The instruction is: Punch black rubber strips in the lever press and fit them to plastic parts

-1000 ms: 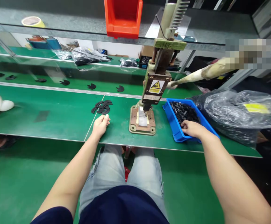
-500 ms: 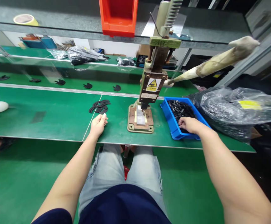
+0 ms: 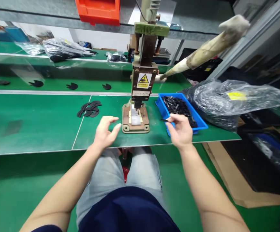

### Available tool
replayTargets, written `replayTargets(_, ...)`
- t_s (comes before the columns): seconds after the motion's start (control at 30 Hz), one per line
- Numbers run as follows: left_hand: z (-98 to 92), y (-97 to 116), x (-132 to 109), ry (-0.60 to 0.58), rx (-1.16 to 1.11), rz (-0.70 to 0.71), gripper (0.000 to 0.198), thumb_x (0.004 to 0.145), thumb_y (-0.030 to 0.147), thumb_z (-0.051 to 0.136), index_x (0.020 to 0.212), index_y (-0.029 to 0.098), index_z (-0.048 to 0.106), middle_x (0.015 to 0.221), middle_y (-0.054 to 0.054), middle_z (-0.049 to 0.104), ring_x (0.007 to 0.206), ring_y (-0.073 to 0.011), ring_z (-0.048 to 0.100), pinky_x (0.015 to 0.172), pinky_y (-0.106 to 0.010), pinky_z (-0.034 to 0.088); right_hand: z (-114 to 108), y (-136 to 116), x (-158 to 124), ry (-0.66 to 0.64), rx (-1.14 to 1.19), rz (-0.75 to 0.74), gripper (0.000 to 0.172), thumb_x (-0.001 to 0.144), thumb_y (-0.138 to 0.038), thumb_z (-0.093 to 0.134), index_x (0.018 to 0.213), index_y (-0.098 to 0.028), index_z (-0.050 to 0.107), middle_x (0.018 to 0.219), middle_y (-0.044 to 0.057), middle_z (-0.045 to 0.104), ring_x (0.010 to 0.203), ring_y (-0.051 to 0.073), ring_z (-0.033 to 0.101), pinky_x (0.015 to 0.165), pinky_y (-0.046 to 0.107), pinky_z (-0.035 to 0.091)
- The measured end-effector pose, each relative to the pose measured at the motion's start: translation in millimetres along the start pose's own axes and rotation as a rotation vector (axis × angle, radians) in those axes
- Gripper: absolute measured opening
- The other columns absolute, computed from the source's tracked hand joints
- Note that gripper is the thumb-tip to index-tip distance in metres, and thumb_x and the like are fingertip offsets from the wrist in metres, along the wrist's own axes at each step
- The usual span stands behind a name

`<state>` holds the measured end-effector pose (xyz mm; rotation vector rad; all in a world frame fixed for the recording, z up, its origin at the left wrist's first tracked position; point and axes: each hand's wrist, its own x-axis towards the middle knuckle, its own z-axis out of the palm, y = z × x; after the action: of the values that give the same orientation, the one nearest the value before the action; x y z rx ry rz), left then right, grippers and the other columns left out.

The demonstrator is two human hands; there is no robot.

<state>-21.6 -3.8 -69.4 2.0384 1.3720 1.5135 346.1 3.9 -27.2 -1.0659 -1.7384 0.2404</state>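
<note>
My left hand (image 3: 105, 131) is just left of the hand press (image 3: 143, 80), thumb and fingers apart, with nothing between them. Between the thumb and fingers of my right hand (image 3: 180, 129) is a small black plastic piece (image 3: 163, 120), its end sticking out to the left. That hand is over the near left side of a blue bin (image 3: 201, 123) holding many slim black pieces (image 3: 176, 104). On the press base (image 3: 135, 129) sits a pale metal fixture (image 3: 135, 120). A loose pile of flat, curved black parts (image 3: 89, 109) lies beyond my left hand.
The press's long lever (image 3: 202, 48) slants up to the right. Behind the table, several black parts (image 3: 71, 86) lie spaced along a green strip. A plastic-wrapped bundle (image 3: 217, 103) sits right of the bin. Above, a shelf carries an orange bin (image 3: 98, 13).
My right hand has come up and left out of the blue bin with a small black piece. My left hand has opened and moved toward the press. The view has shifted right.
</note>
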Motion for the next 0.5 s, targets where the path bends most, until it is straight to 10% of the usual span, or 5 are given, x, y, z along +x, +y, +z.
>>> replayTargets(0.17, 22.9, 65.2, -8.4, -0.236, -0.232, 0.087, 0.035, 0.101, 0.040, 0.074, 0.134, 0.028, 0.068, 0.116, -0.010, 0.077, 0.106, -0.0253, 0.074, 0.096, -0.044, 0.061, 50.7, -46.3, -39.5, -0.092, 0.095, -0.227, 0.075, 0.096, -0.012, 0.073, 0.159, -0.044, 0.048, 0.115, 0.004, 0.074, 0.108, 0.026, 0.072, 0.096, 0.052, 0.065)
replayTargets(0.5, 18.5, 63.9, -24.6, -0.214, -0.232, 0.149, 0.020, 0.101, 0.029, 0.076, 0.120, 0.030, 0.073, 0.109, -0.007, 0.081, 0.100, -0.0229, 0.077, 0.090, -0.042, 0.062, 65.3, -61.2, -39.6, -0.153, 0.090, -0.384, 0.088, 0.096, -0.006, 0.070, 0.168, -0.043, 0.037, 0.120, 0.006, 0.074, 0.107, 0.022, 0.075, 0.086, 0.042, 0.071)
